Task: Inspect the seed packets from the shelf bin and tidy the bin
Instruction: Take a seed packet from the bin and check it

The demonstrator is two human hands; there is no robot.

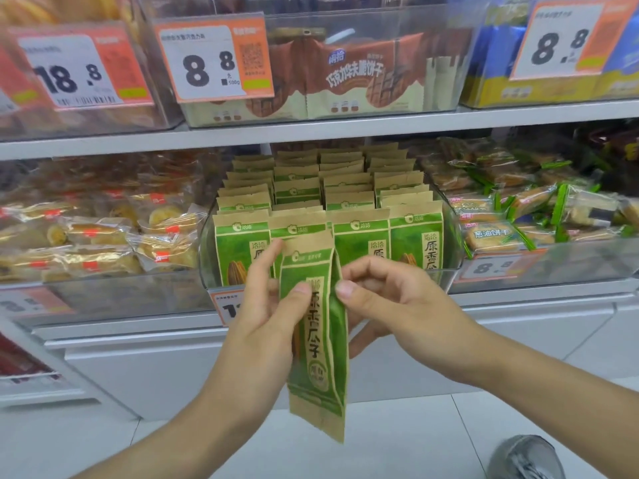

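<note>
Head view: your left hand (pixel 273 305) and right hand (pixel 383 299) pinch one green seed packet (pixel 320 340) upright by its side edges, below the bin (pixel 449 216) of standing packets.

A single head-worn, wide-angle view looks forward and a little downward at store shelving from close range, with straight shelf edges bowing toward the frame borders. The held seed packet (pixel 316 337) sits at centre, pinched between the left hand (pixel 268 316) and the right hand (pixel 387 299), both forearms entering from the bottom corners. Directly behind the grip, and near it, is the clear shelf bin (pixel 449 236) of upright packets, seen slightly from above. Above the grip runs the upper shelf (pixel 311 127) with price tags facing the camera. Below the grip the pale floor (pixel 397 444) shows, and a shoe (pixel 525 458) lies at lower right.
</note>
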